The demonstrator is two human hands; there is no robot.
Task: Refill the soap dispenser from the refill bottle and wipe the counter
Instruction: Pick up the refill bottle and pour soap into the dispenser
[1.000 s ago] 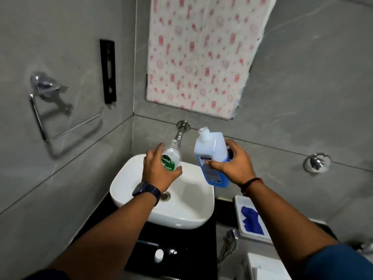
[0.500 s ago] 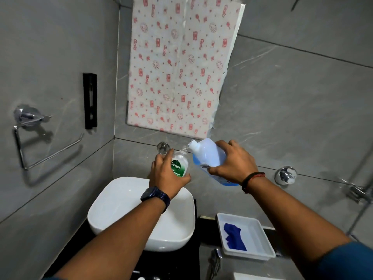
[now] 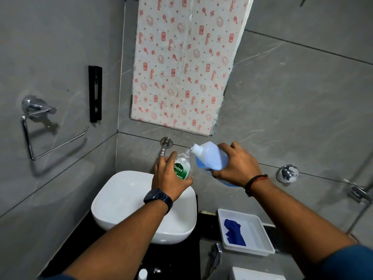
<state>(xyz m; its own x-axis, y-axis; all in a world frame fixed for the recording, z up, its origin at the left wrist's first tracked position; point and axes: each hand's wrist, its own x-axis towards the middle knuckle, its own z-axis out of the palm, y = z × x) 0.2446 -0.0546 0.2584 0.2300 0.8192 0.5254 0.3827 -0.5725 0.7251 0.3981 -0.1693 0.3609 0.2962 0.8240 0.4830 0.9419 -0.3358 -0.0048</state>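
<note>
My left hand (image 3: 168, 176) grips a clear soap dispenser bottle (image 3: 182, 167) with a green Dettol label, held above the white basin (image 3: 121, 201). Its pump top is off and its neck is open. My right hand (image 3: 236, 165) holds the white refill bottle (image 3: 212, 157) of blue liquid, tipped to the left. The refill bottle's spout sits right at the dispenser's open neck. A blue cloth (image 3: 234, 232) lies in a white tray (image 3: 260, 242) on the counter at the right.
A chrome tap (image 3: 164, 146) comes out of the wall just behind the bottles. The black counter (image 3: 177, 257) carries the basin; a small white cap (image 3: 143, 274) lies near its front edge. A towel ring (image 3: 40, 128) hangs on the left wall. A wall valve (image 3: 287, 173) is right.
The refill bottle has tipped from upright over to the left until its spout meets the dispenser's neck. Both hands have come closer together, and my view has tilted upward.
</note>
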